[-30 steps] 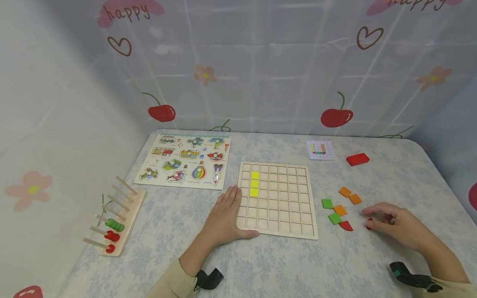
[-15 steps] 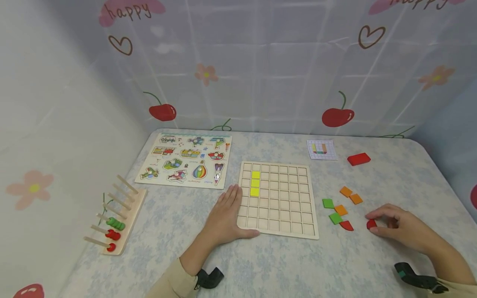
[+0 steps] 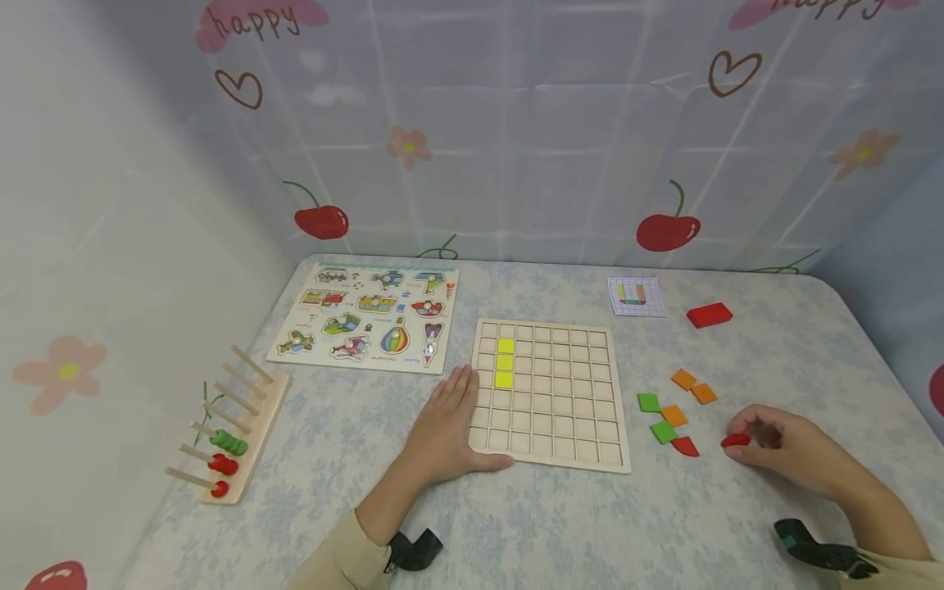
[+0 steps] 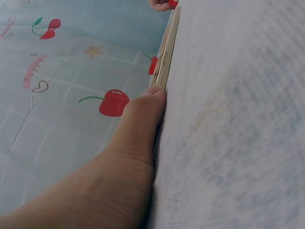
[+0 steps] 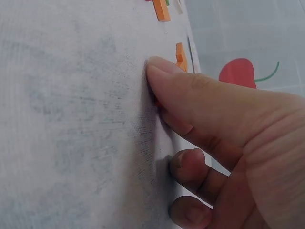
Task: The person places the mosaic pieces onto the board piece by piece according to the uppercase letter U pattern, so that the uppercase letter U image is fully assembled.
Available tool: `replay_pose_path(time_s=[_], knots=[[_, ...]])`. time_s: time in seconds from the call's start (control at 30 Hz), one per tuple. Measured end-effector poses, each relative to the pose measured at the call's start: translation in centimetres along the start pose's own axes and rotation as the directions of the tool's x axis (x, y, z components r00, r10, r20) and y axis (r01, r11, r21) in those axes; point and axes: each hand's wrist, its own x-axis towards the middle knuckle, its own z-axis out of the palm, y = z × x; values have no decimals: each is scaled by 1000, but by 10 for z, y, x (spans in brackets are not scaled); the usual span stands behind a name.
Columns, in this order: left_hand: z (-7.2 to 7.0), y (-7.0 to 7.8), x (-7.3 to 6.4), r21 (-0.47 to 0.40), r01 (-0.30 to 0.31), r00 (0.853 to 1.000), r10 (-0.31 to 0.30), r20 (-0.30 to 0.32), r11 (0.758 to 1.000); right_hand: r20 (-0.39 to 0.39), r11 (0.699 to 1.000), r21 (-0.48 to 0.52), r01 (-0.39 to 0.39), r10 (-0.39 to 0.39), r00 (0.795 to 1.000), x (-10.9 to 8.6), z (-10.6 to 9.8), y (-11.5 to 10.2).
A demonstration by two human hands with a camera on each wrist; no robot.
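Note:
My left hand (image 3: 441, 434) lies flat with straight fingers along the left edge of the wooden grid board (image 3: 564, 469), its thumb against the near edge. Three yellow square tiles (image 3: 505, 362) fill part of one column. In the left wrist view the thumb (image 4: 143, 107) touches the side of the board (image 4: 167, 57). At the right, my right hand (image 3: 792, 451) pinches a small red tile (image 3: 735, 441) between thumb and forefinger, low over the table. Fingers mostly hide that tile in the right wrist view. Just left of it lies a red quarter-circle tile (image 3: 686, 447).
Green tiles (image 3: 649, 402) and orange tiles (image 3: 704, 393) lie right of the board. Behind them are a pattern card (image 3: 637, 297) and a red block (image 3: 710, 315). A picture puzzle (image 3: 369, 319) and a pegged bead rack (image 3: 254, 434) stand at left.
The right hand has closed its fingertips on the red tile and turned it; the tile showed rounder half a second ago. The left hand and board have stayed put.

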Motion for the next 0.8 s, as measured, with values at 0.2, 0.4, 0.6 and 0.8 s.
replay_pose_path(time_s=[0.2, 0.4, 0.6, 0.8], knots=[[-1, 0, 0, -11, -4, 1000, 4, 1, 1000, -13, 1000, 3, 25, -25, 1000, 2, 1, -7], [0, 0, 0, -13, -5, 1000, 5, -3, 1000, -26, 995, 27, 96, -96, 995, 6, 5, -23], [0, 0, -1, -14, -5, 1000, 5, -6, 1000, -12, 981, 107, 161, -160, 987, 14, 9, -44], [0, -1, -1, -21, -12, 1000, 12, -9, 1000, 4, 966, 150, 211, -214, 977, 26, 16, -68]])
